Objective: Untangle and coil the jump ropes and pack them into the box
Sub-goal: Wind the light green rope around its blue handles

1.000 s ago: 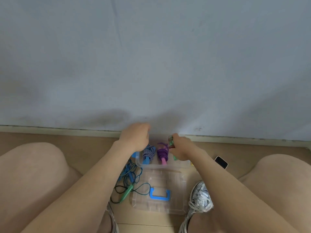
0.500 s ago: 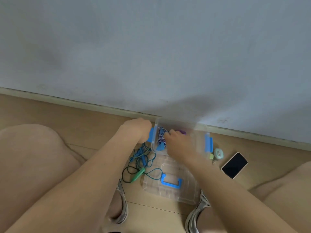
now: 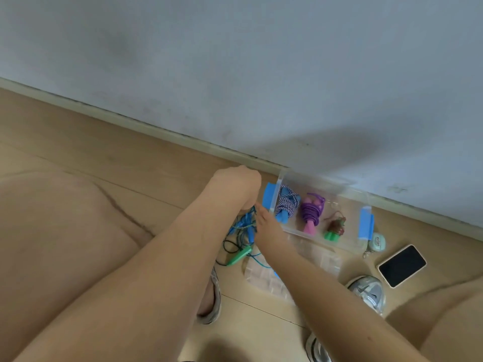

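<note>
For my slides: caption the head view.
Left hand grips the tangled blue rope as right hand reaches in, beside a clear box holding three coiled ropes.

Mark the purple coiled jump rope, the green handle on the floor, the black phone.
Purple coiled jump rope [image 3: 311, 212]: head view, wound middle.
Green plastic handle [image 3: 239, 255]: head view, mid-shaft.
Black rectangular phone [image 3: 402, 265]: head view, screen centre.

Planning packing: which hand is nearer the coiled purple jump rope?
Right. Right hand beside the clear plastic box holding the purple rope; left hand farther, at the tangled blue rope.
</note>
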`<action>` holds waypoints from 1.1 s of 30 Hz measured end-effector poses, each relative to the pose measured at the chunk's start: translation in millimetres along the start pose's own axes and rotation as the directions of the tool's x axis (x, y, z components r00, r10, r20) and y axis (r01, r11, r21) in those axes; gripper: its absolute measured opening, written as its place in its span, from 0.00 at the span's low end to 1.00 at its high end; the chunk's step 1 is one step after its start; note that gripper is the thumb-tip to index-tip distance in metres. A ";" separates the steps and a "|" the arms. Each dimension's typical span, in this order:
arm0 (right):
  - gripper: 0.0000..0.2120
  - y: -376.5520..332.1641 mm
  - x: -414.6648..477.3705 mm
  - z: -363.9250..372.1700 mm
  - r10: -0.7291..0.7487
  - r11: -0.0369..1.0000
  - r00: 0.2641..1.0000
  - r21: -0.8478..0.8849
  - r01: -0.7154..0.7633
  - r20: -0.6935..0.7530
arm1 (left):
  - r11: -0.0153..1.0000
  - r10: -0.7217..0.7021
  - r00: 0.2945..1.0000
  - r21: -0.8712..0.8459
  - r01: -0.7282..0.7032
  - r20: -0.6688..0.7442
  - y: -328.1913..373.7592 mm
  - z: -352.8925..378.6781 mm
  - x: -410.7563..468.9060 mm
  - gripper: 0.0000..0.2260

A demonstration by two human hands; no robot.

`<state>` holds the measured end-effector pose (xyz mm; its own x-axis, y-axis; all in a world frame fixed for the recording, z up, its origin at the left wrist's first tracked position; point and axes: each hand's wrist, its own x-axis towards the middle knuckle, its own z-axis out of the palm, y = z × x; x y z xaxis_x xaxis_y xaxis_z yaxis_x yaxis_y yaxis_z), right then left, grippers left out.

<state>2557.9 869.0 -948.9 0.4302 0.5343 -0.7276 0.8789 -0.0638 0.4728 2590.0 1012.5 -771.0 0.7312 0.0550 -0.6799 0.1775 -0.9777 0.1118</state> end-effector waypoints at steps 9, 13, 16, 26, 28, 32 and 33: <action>0.14 -7.7 -1.0 -21.4 0.007 0.744 0.969 0.648 0.161 -0.249 | 0.998 -0.003 0.999 -0.062 0.006 0.053 -9.9 -0.8 2.4 0.20; 0.07 19.7 -11.8 -45.7 0.239 0.221 0.940 0.957 0.191 -0.242 | 0.999 -0.045 0.999 -0.028 0.045 0.005 -8.8 -10.9 -9.4 0.15; 0.10 58.0 -32.2 -54.0 0.377 -0.034 0.903 0.971 0.238 -0.208 | 0.995 -0.100 0.992 0.002 0.101 -0.072 -7.6 -20.8 -19.1 0.10; 0.17 151.2 -152.8 -94.2 0.493 0.053 0.777 0.905 0.423 -0.392 | 0.986 0.005 0.984 -0.162 -0.034 -0.178 11.7 -43.8 -67.4 0.14; 0.15 160.8 -177.9 -102.2 0.566 0.015 0.722 0.880 0.474 -0.398 | 0.974 -0.007 0.978 -0.225 -0.042 -0.210 14.4 -49.3 -76.9 0.08; 0.11 176.8 -217.9 -111.5 0.744 -0.095 0.590 0.824 0.558 -0.313 | 0.874 -0.090 0.946 -0.479 -0.075 -0.312 16.7 -56.6 -89.2 0.12; 0.11 182.0 -226.6 -113.7 0.776 -0.124 0.564 0.809 0.575 -0.282 | 0.845 -0.111 0.935 -0.527 -0.089 -0.336 18.0 -58.1 -92.1 0.13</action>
<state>2596.9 832.1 -641.5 0.8667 0.4893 0.0965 0.3047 -0.3664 -0.8791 2564.2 1001.6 -664.3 0.8853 0.2281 -0.4053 0.4324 -0.7244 0.5369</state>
